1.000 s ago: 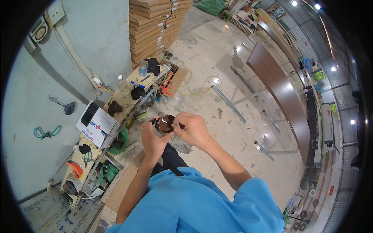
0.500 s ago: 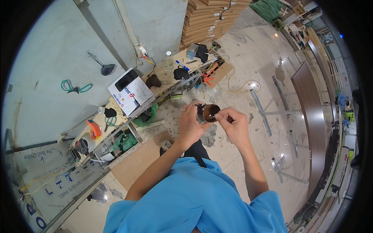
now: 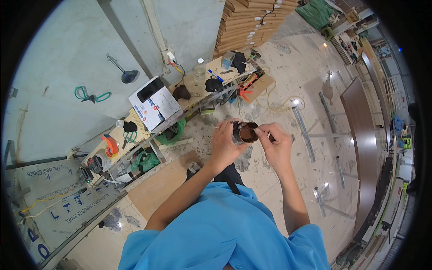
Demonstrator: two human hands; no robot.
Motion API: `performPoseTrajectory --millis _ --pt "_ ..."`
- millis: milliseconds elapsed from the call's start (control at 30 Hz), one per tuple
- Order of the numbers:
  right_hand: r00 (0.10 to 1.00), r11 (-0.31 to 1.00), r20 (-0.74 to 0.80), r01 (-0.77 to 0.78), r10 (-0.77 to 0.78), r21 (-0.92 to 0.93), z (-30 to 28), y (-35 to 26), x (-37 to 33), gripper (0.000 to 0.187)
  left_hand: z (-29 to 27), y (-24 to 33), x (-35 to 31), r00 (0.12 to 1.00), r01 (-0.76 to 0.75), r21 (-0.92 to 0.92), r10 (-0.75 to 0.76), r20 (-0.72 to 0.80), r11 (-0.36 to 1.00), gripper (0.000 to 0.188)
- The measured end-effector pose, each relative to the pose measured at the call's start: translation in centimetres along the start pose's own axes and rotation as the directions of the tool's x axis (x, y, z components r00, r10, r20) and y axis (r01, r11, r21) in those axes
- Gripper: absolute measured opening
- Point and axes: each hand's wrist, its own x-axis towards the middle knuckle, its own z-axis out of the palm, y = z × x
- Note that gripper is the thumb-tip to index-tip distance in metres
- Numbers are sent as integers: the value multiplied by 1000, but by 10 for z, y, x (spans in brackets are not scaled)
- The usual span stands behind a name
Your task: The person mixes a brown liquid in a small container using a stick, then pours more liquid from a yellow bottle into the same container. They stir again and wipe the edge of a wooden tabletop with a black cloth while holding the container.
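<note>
Stained floor [image 3: 262,191], cluttered bench [image 3: 195,88], left grip [image 3: 223,146] clamped round jar [image 3: 245,133], right grip [image 3: 276,143] pinched together

A workshop, with a cluttered bench [image 3: 200,88], metal bars [image 3: 303,134], a long brown board [image 3: 365,139] and stacked cardboard packs [image 3: 245,29].

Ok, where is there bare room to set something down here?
Bare pale tiled floor lies between the right forearm and the grey metal bars. The flat brown board shows open room between the left forearm and the wooden bench. That bench is crowded: white cardboard box, clear bottle.
</note>
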Motion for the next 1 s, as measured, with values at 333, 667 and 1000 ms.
performPoseTrajectory --millis 333,667,1000 --pt "995 982 70 82 -70 -170 -6 -5 5 4 2 2 -5 1000 -23 -13 24 20 1000 72" --pt "967 975 216 -91 135 -201 -11 -8 5 9 2 1 -8 999 -18 -24 19 46 1000 72" --pt "981 998 182 -60 63 -23 -6 -8 4 7 -2 3 -5 998 -10 -25 11 61 1000 73"
